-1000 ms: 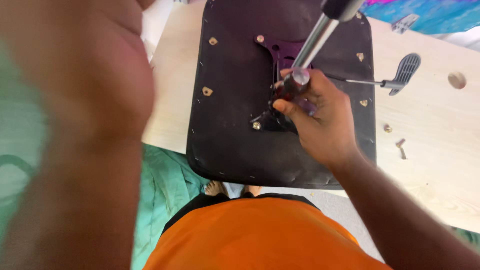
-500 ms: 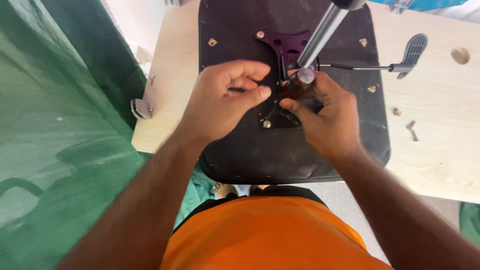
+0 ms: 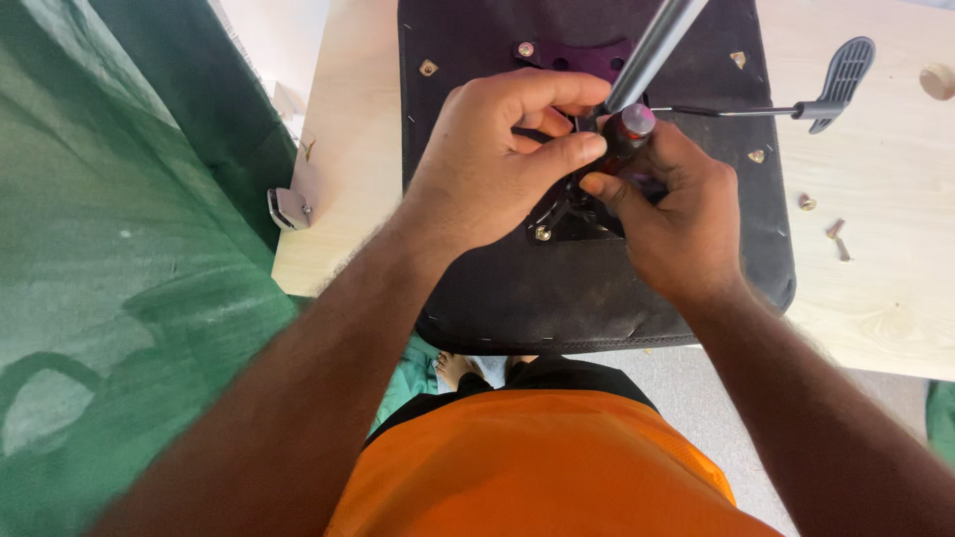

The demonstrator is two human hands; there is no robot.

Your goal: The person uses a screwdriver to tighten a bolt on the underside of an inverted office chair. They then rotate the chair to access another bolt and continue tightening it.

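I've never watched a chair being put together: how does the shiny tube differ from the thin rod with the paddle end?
The shiny tube is thick, bare silver and slants up from the metal plate; the thin rod is slim, lies flat across the black seat and ends in a grey paddle. The tube rises beside both hands; the rod lies untouched. Both are metal.

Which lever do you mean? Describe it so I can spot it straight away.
Start at the black seat base lying upside down on the pale wooden table. At its top right edge, a thin metal rod ends in a grey ribbed paddle, the lever, unlike the thick silver column.
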